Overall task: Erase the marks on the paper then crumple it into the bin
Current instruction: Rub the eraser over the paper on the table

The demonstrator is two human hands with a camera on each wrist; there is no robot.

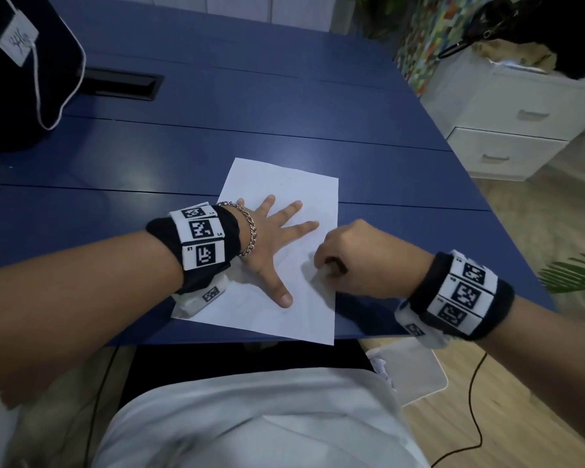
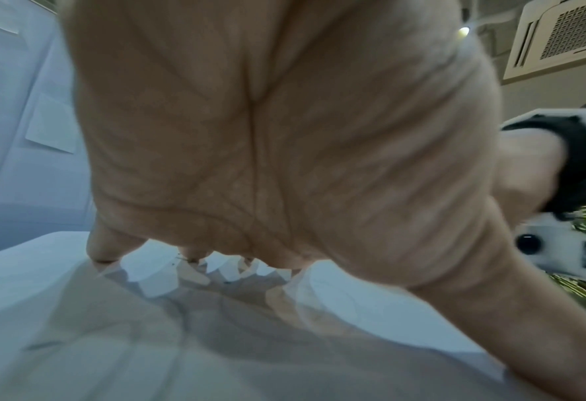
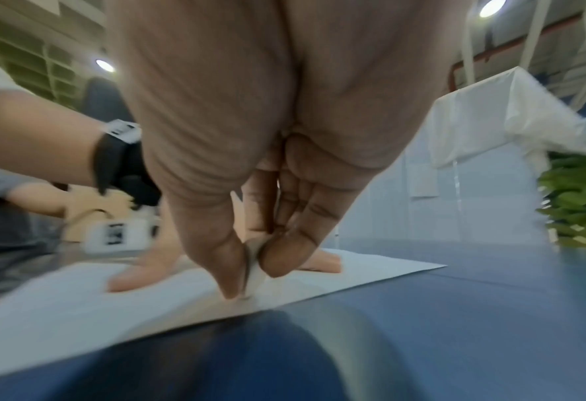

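Note:
A white sheet of paper (image 1: 277, 184) lies on the blue table near its front edge. My left hand (image 1: 271, 241) lies flat on the sheet with fingers spread, pressing it down; the left wrist view shows the palm (image 2: 250, 135) over the paper (image 2: 112, 352). My right hand (image 1: 345, 261) is at the sheet's right side, its thumb and fingers pinching a small white eraser (image 3: 254, 271) whose tip touches the paper (image 3: 78, 306). In the head view the eraser is mostly hidden by the fist. Faint marks show on the sheet.
The blue table (image 1: 284, 106) has a black cable slot (image 1: 122, 84) at the back left and a dark bag (image 1: 21, 62) beside it. A white bin (image 1: 412, 369) with crumpled paper stands on the floor under the table's right front corner. White drawers (image 1: 514, 123) stand at the right.

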